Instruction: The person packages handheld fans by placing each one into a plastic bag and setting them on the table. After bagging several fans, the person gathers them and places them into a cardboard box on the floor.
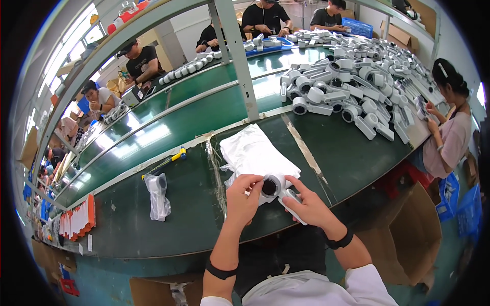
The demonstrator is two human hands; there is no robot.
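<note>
Both my hands hold a white handheld device [277, 180] with a round head, a dark circular face and a straight handle. My left hand [242, 199] pinches the left rim of the head between thumb and fingers. My right hand [309, 204] is closed around the handle, its thumb lying along it. Just beyond the device, a stack of white plastic bags [258, 153] lies on the green worktable [189, 204]. To the left rests a similar device in a clear bag [156, 196]. Behind it lies a hammer [166, 161] with a yellow and blue head.
A large heap of similar white devices [352, 86] covers the right side of the table. Orange and white flat boxes [77, 218] stand at the left. A metal post [240, 66] rises ahead. A co-worker [449, 122] sits at the right, near an open carton [403, 234]. More people work across the belt [194, 104].
</note>
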